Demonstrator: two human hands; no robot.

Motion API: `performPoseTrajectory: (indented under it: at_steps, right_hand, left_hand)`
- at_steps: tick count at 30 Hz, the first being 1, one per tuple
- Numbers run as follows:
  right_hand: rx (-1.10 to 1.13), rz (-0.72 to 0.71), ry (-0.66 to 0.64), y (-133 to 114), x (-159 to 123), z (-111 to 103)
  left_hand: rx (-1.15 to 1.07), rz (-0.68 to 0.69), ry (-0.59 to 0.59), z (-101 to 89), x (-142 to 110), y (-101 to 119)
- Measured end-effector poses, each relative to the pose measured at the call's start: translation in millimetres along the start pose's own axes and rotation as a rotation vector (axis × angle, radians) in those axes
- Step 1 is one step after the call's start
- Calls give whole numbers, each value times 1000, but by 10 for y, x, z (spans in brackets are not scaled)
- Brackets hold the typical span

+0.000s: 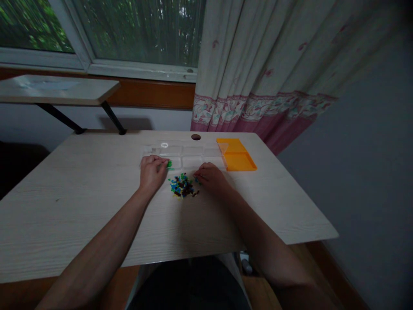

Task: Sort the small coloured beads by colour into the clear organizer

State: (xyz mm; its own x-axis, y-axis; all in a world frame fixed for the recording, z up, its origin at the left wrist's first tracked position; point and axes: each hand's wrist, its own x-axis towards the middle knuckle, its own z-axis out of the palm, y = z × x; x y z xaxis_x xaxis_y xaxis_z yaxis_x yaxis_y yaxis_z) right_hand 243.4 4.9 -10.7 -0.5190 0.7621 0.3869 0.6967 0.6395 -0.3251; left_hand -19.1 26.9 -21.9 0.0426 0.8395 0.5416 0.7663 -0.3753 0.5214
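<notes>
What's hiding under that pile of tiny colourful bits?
The pile lies on the pale table, whose top shows around it. The part of the tabletop right beneath, and any bits buried in the middle, are covered, so I can't tell what's there.

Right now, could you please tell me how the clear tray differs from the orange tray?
The clear tray is see-through, while the orange tray is brightly coloured. The clear tray is longer and has many compartments; the orange tray is shorter and shows just one line across it. The left hand is at the clear tray, but no hand is at the orange tray. Both lie on the table.
</notes>
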Motion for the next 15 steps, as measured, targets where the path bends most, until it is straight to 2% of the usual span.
performPoseTrajectory:
  at_steps: [4, 15]
  right_hand:
    - [28, -68, -93, -1, 2, -62]
    - [13, -22, -153, -89, -5, -39]
  left_hand:
    - [5, 18, 17, 13, -1, -12]
    - [-11, 72, 62, 8, 0, 24]
